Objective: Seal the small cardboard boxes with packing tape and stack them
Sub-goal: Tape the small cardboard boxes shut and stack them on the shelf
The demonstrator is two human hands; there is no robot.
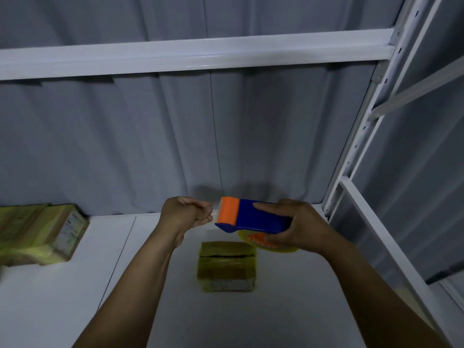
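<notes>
While the right hand point(298, 227) grips the tape dispenser point(253, 217), the left hand point(185, 212) pinches its tape end point(215, 217).

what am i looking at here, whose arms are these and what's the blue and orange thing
There is no machine here. The one picture comes from a camera worn on a person's head, looking down at their own bare arms. The right hand grips a blue and orange tape dispenser with its tape roll underneath. The left hand pinches the tape end at the orange mouth. Below them, on a white shelf, sits a small cardboard box with a dark gap across its top. More boxes lie at the far left, blurred.
</notes>
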